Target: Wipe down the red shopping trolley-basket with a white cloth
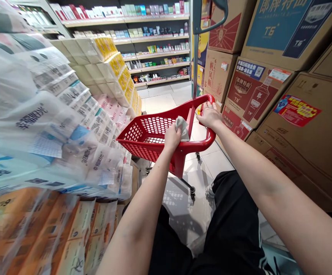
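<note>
Fingers (175,131) of the left hand (172,138) are curled shut around a crumpled white cloth (182,128), pressing it against the handle bar (203,143) of a red shopping cart (151,139). That cart is glossy red plastic, its basket walls pierced with a fine grid of holes, and it stands on the pale tiled floor (160,101) of a shop aisle, just ahead of the person's knees. The handle runs as a thick loop up and around at the right, where the right hand (210,115) lies over it with fingers (207,108) wrapped down on the bar, gripping it. Both forearms reach forward, bare, the left one nearly straight, the right one coming in at a slant from the lower right corner. Stacks of plastic-wrapped paper packs (57,130) crowd the left side, blurred and hard to read; brown cardboard boxes (269,88) are piled at the right. Shelves (157,40) of small goods stand at the far end. Most of the cloth is hidden inside the left palm, the cart's wheels are largely covered by its frame, and the lower left corner is pixelated
</note>
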A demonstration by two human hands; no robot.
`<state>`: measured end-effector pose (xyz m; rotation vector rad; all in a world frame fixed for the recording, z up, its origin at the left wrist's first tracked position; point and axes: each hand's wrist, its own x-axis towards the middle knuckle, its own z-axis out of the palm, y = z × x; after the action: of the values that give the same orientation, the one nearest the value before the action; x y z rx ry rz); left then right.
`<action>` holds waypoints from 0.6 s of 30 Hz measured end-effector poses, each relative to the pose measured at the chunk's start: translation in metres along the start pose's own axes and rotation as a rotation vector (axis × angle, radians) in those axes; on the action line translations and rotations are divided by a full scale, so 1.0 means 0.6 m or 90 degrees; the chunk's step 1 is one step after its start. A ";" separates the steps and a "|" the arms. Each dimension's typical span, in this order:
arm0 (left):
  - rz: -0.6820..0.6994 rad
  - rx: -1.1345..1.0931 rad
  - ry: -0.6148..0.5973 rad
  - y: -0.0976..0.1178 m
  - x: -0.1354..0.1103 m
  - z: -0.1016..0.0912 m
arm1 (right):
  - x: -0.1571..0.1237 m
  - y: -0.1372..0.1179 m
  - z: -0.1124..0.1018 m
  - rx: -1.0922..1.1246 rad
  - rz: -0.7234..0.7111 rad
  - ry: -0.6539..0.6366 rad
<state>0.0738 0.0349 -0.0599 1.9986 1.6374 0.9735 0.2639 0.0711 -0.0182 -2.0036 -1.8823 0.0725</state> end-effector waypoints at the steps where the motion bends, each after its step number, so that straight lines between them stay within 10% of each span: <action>1: 0.015 -0.047 0.050 0.001 -0.014 -0.005 | 0.002 0.001 0.000 -0.001 0.000 -0.002; 9: 0.085 -0.193 0.170 -0.013 -0.128 -0.067 | 0.015 0.003 0.002 0.009 -0.006 0.000; 14: 0.268 0.081 -0.027 0.004 -0.148 -0.033 | 0.019 0.000 0.012 0.011 -0.016 0.019; 18: 0.309 0.213 -0.038 0.010 -0.132 0.001 | 0.019 0.002 0.016 0.003 -0.017 0.028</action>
<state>0.0716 -0.0426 -0.0777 2.7068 1.3778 0.8158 0.2633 0.0844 -0.0246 -1.9602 -1.8791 0.0249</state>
